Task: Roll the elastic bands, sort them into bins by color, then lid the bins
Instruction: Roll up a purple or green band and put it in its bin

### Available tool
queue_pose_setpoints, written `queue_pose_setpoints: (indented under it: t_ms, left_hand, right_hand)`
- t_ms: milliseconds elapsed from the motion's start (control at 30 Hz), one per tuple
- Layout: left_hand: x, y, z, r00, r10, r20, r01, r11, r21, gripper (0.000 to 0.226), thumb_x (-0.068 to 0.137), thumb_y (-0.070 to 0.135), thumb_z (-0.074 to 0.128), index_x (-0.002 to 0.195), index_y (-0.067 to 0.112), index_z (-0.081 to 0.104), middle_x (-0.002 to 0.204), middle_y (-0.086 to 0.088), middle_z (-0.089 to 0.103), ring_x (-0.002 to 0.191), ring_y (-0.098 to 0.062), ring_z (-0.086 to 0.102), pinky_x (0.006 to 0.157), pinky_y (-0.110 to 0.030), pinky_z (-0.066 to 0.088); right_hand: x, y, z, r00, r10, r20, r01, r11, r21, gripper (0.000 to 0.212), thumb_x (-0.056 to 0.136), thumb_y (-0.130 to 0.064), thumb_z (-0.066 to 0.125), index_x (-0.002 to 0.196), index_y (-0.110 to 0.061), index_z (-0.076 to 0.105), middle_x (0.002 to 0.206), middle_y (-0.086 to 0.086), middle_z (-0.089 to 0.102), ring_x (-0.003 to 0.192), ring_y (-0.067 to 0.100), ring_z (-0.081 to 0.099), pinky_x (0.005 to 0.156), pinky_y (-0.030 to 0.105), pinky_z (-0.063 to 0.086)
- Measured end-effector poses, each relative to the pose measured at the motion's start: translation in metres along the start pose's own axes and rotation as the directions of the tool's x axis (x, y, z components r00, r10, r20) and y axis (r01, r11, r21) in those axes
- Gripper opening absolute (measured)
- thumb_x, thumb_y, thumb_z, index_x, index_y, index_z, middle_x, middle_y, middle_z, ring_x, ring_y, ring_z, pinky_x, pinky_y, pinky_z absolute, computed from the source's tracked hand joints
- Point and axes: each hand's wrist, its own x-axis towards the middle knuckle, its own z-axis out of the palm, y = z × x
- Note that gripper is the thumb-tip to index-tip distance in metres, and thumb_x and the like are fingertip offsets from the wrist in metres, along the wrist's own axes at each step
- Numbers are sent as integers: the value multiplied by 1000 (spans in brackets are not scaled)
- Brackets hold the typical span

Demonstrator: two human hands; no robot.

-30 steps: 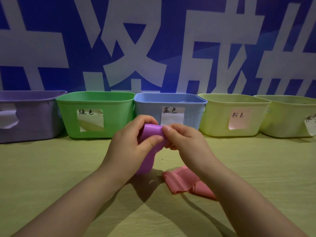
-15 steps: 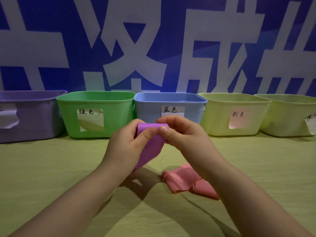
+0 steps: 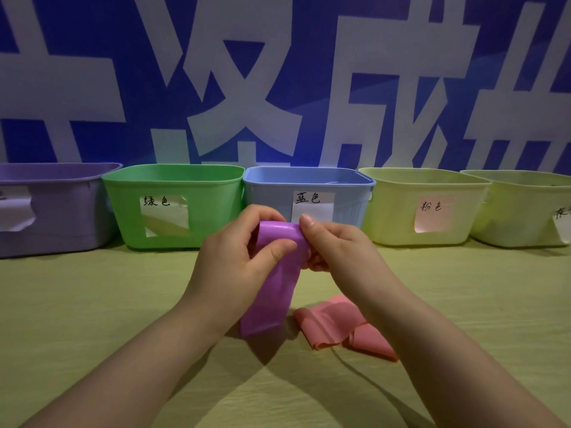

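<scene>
A purple elastic band (image 3: pixel 272 291) hangs over the table's middle, its top end curled over. My left hand (image 3: pixel 234 257) pinches that top from the left, thumb on the front. My right hand (image 3: pixel 333 251) grips it from the right with curled fingers. The band's loose tail reaches down almost to the table. A pink elastic band (image 3: pixel 336 325) lies crumpled on the table just below my right wrist. Along the back stand a purple bin (image 3: pixel 61 217), a green bin (image 3: pixel 173 180), a blue bin (image 3: pixel 309 177) and two pale yellow bins (image 3: pixel 423 180) (image 3: pixel 525 186), each with a paper label.
The bins stand in a row against a blue wall banner with large white characters. The wooden table (image 3: pixel 92 304) stretches left and right of my arms. No lids show in view.
The purple band has come unrolled: a second ago it was a tighter curl with a short tail, and now a longer flat tail hangs down. Both hands stay at its top.
</scene>
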Motion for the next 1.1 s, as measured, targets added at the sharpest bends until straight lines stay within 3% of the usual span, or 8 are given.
queue_pose_setpoints:
  t_ms: [200,300,533,667,767,867,1000,1100]
  left_hand:
    - [4,1,-2,989,-149,-17,145,981,-129,37,67,57,55,81,23,58,68,12,63,61,-6,55,58,-35,48]
    - [5,2,-3,986,-164,26,166,969,-183,42,73,60,57,78,18,59,64,7,61,60,-9,53,55,-28,42]
    - [4,2,-2,992,-123,32,125,987,-103,35,70,56,54,88,26,56,78,10,61,68,-8,58,57,-24,46]
    - [6,4,-3,988,-153,-16,150,980,-133,43,60,60,51,76,20,58,66,7,62,57,-4,52,51,-19,39]
    - [7,1,-3,983,-184,-24,178,970,-163,50,57,65,51,75,19,58,62,8,61,59,-9,53,54,-28,40]
    - [6,1,-3,976,-219,-18,209,950,-230,50,62,65,60,75,16,59,60,7,60,57,-8,51,54,-28,40]
    - [5,3,1,972,-204,117,227,944,-241,41,64,56,58,87,22,60,74,5,66,69,-12,61,62,-31,48]
    - [5,0,1,978,-190,87,205,952,-227,26,73,43,59,94,28,58,81,6,65,76,-14,61,67,-33,49]
  right_hand:
    - [-3,0,2,994,-107,34,105,993,59,13,85,-25,62,97,-31,61,80,-9,65,75,0,60,76,27,51]
    - [-1,1,4,990,-136,29,135,989,60,12,85,-12,63,88,-24,63,75,-6,66,69,3,59,74,27,50]
    - [-2,4,4,998,-55,14,56,997,-55,31,89,-37,53,63,-23,61,51,-12,55,58,7,50,66,35,42]
    - [-3,2,3,996,-90,-2,90,994,-65,22,87,-41,54,80,-23,65,63,-11,61,62,2,55,70,29,47]
    - [-5,2,3,990,-134,54,134,991,0,21,84,-27,63,100,-40,58,85,-10,64,76,1,60,74,23,52]
    - [-3,2,5,982,-181,50,184,981,-67,29,79,-13,70,89,-38,59,82,-12,64,75,2,59,77,26,53]
    - [0,5,2,991,-131,-9,131,990,-56,9,86,-21,62,81,-29,63,64,-14,63,61,-3,55,65,24,48]
    - [-1,4,3,998,-71,-2,70,995,-70,18,88,-31,57,73,-24,63,57,-11,59,59,4,54,64,31,45]
